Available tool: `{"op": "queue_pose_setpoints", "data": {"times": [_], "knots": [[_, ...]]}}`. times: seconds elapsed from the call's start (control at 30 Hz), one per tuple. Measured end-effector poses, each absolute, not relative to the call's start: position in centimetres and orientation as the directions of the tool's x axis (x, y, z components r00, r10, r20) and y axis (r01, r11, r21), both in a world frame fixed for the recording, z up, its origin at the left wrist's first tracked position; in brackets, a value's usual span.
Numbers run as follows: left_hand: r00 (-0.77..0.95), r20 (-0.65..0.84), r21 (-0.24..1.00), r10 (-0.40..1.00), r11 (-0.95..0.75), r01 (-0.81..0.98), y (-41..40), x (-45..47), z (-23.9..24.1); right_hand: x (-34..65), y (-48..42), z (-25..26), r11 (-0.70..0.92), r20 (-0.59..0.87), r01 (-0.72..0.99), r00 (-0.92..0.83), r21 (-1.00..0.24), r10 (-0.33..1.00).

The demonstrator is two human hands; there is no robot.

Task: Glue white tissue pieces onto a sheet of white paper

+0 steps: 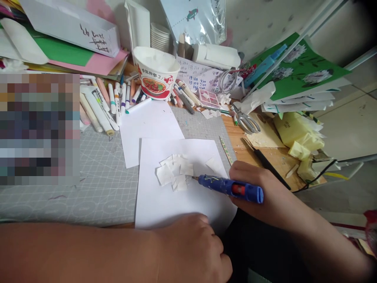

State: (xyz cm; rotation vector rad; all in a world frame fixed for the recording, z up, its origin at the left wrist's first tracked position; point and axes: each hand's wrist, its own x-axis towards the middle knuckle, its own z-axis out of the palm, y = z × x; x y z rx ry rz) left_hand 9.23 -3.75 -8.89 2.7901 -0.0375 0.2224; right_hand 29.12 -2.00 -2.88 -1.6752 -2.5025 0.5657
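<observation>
My right hand (253, 184) is wrapped around a blue hot glue gun (218, 184) with a red part showing in its slot. Its metal tip points left, just beside a rough ring of torn white paper pieces (165, 174). The ring lies on a white sheet (159, 206), with one loose paper piece (214, 164) to its right. Across the sheet's near edge rests my left hand (197, 247), its fingers curled inward. The palm is hidden, so whatever it holds, if anything, does not show.
Behind the sheet are another paper (147, 122), several markers (118, 102) and a paper bowl (157, 72). Scissors (246, 120) and a black-handled tool (271, 169) lie on the right. A grey cutting mat (103, 165) covers the left. A blurred patch hides the far left.
</observation>
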Motion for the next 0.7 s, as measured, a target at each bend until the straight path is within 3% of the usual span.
{"op": "queue_pose_setpoints", "data": {"times": [0.13, 0.23, 0.4, 0.5, 0.6, 0.7], "knots": [[0.987, 0.158, 0.343, -0.001, -0.938, -0.056, -3.7, 9.3, -8.9, 28.2, -0.5, -0.7, 0.4, -0.276, 0.897, -0.44, -0.189, 0.855], [0.987, 0.163, 0.34, 0.006, -0.939, -0.05, -3.8, 9.3, -9.0, 28.0, -0.5, -0.5, 0.393, -0.278, 0.904, -0.425, -0.167, 0.861], [0.986, 0.167, 0.334, -0.005, -0.941, -0.061, -3.9, 9.0, -9.0, 28.1, -1.2, -2.4, 0.339, -0.19, 0.895, -0.401, -0.29, 0.896], [0.984, 0.176, 0.336, -0.004, -0.94, -0.064, -3.8, 9.0, -9.0, 28.7, -1.3, -2.5, 0.333, -0.187, 0.885, -0.405, -0.325, 0.895], [0.983, 0.181, 0.315, 0.0, -0.947, -0.058, -3.7, 8.9, -8.9, 30.6, -1.4, -1.6, 0.297, -0.185, 0.849, -0.407, -0.437, 0.894], [0.982, 0.185, 0.281, -0.026, -0.957, -0.078, -3.7, 8.8, -9.1, 34.5, -1.5, -1.5, 0.062, -0.088, 0.784, -0.148, -0.618, 0.985]]}}
